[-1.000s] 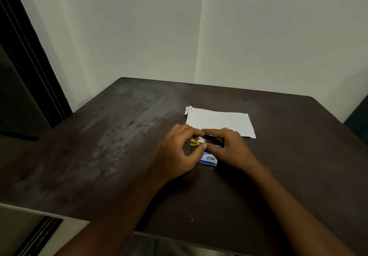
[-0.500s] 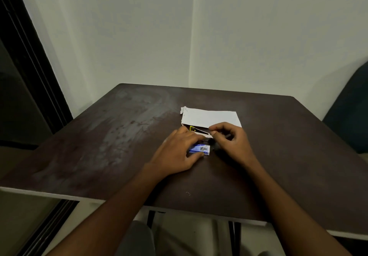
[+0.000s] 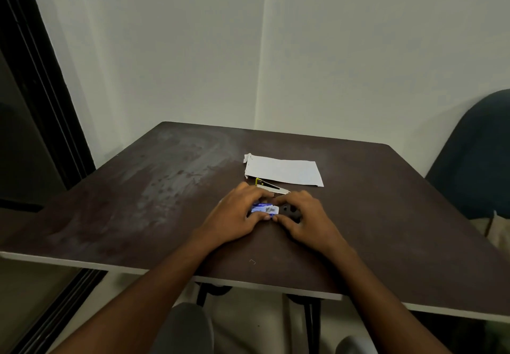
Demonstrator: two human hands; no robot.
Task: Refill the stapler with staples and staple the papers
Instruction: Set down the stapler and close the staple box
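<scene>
Two hands on one staple box, stapler opened beside the papers.

We counted two hands, one small blue-and-white staple box (image 3: 265,209), one stapler (image 3: 271,187) lying opened with a yellow tip, one stack of white papers (image 3: 284,171) and one loose staple (image 3: 252,261) near the front edge. The left hand (image 3: 234,220) and the right hand (image 3: 309,220) met at the box, fingers curled and pinching its ends. The stapler lay between box and papers. The tabletop (image 3: 138,202) was dark brown and scuffed, set in a corner of pale walls (image 3: 358,50), a dark chair (image 3: 477,160) on the right. The box's print was too blurred to read.
</scene>
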